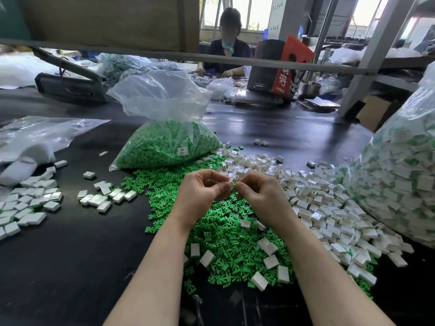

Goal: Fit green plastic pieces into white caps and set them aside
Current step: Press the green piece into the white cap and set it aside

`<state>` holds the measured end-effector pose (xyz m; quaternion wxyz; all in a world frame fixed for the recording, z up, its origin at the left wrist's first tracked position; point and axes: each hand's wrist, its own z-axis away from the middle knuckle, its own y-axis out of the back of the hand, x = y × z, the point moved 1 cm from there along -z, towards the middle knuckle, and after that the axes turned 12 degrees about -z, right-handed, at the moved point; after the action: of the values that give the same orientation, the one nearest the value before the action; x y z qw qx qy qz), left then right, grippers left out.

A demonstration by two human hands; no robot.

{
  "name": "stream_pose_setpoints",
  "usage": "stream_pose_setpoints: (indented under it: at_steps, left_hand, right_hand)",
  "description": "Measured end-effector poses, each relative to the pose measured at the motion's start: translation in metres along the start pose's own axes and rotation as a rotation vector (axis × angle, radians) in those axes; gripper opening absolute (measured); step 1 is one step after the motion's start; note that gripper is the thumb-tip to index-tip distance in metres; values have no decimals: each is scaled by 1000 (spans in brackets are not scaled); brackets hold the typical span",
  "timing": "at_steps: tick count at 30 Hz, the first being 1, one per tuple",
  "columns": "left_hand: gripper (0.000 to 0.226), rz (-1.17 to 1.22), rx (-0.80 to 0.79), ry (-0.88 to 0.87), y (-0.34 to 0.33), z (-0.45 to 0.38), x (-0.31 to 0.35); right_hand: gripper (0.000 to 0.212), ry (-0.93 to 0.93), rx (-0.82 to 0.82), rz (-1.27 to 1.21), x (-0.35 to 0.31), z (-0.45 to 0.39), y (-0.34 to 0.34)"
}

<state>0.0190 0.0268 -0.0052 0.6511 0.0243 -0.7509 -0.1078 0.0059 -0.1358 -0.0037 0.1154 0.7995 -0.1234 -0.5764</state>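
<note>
Both hands meet above the middle of the dark bench (70,267), raised just clear of the parts so the fingertips can work without knocking the heap. The left hand (202,191) and the right hand (256,191) pinch one small white cap (231,183) between them, fingers curled round it. Most of the cap is hidden by the fingers, and whether a green piece is already seated in it cannot be told; judging by the pinch, this is the pressing-in step.

The stock is laid out to feed that step. A loose heap of green plastic pieces (223,243) lies directly under the wrists, spilled from an open clear bag of green pieces (164,147) just beyond. Empty white caps (329,220) spread to the right, within the right hand's reach, running up against a large clear bag of caps (404,184) at the right edge. A few caps have strayed onto the green heap.

To the left, well apart from the raw stock, lie finished white caps (30,203), mostly face up in a flat cluster; this looks like the set-aside place.

The green pieces are small, bright, branching shapes with thin prongs. The caps are small glossy white rectangular shells, open on one side.

Across the bench a second person (229,43) sits at similar work.
</note>
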Motion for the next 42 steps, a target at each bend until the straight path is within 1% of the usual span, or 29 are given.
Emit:
stream_pose_setpoints:
  at_steps: [3, 6, 11, 14, 18, 22, 25, 32, 38, 42]
  left_hand:
    - [8, 6, -29, -4, 0, 1, -1]
    - [10, -43, -71, -23, 1, 1, -1]
    - [9, -95, -130, -18, 1, 2, -4]
    - [9, -122, -145, -21, 1, 3, -7]
    - [10, -115, -152, -7, 0, 2, -11]
    - [12, -120, -158, -2, 0, 1, -13]
    - [13, -173, -160, -11, 0, 2, -14]
    - [14, -229, -153, -43, -1, 1, -16]
    - [19, -216, -156, -55, -2, 0, -16]
    - [17, -197, -140, -73, -2, 0, -16]
  right_hand:
    - [12, -22, -38, -12, -1, 2, 3]
    - [10, -58, -94, -26, -1, 3, 6]
    - [10, -57, -132, 49, 2, 4, 8]
    - [11, -51, -158, 93, 5, 4, 9]
    - [14, -62, -203, 88, 8, 4, 9]
    - [17, -68, -207, 93, 10, 3, 7]
    - [19, -52, -206, 131, 10, 4, 6]
    - [17, -34, -222, 146, 9, 6, 7]
    - [16, -22, -235, 157, 10, 6, 7]
    - [14, -23, -213, 122, 10, 8, 5]
